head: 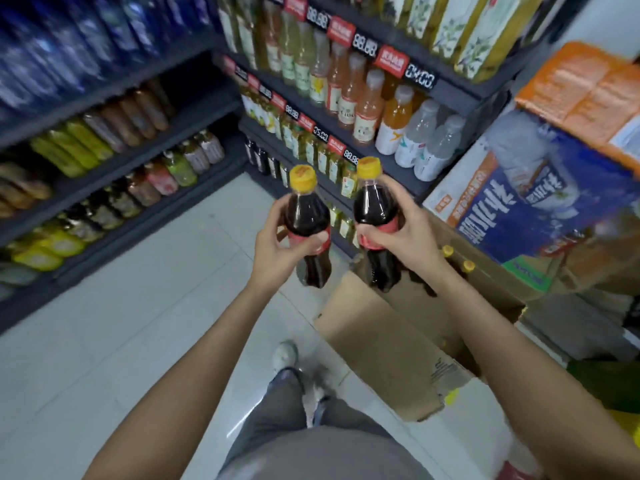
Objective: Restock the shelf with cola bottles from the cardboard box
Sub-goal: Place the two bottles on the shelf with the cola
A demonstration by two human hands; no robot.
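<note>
Far to the left of the cardboard box stands a dark shelf with rows of lying drink bottles, blurred. Nearer to the box, the left hand holds a cola bottle at its red label; the fingers are wrapped around the front and the thumb is pressed on the side. This bottle is upright, tilted a little, in the air above the white floor, just left of the box. Its cap is yellow.

Just beside it, not touching, is the second cola bottle, held by the right hand directly above the open box. The fingers of this hand are closed together around the label. Behind both bottles is another shelf with juice and tea bottles and red price tags.

Inside the box, to the right of the right wrist, two yellow caps of more bottles show. Right of the box stands a blue carton, with an orange one above.
</note>
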